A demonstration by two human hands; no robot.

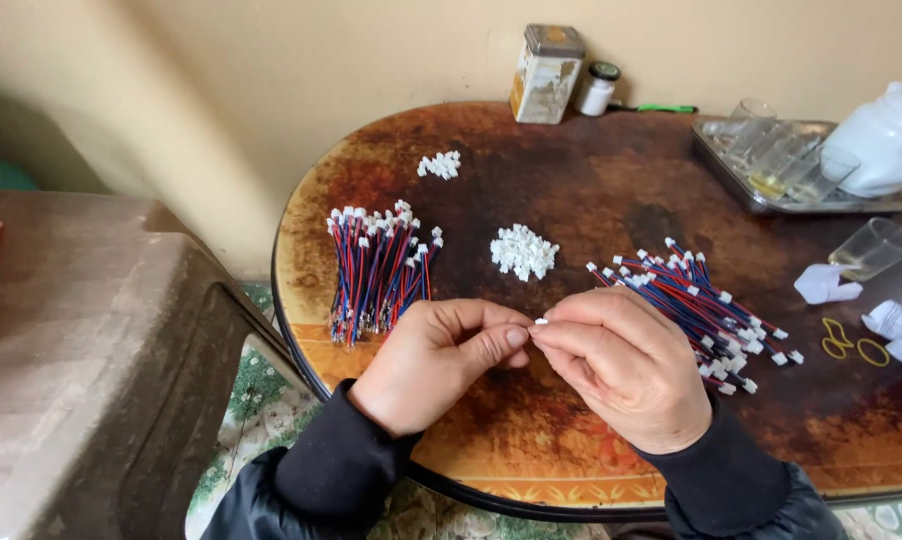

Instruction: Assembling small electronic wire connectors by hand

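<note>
Head view: left hand (439,352) and right hand (621,362) pinched shut on small white connector (541,322), best kept square and steady between fingertips, near connector pile (523,250).

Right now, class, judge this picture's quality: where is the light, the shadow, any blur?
Head view: soft, even light from the right; the white teapot is brightest, the wall's left side is shadowed. The hands, left hand and right hand, and both wire bundles look sharp; table edge bows from lens distortion.
</note>
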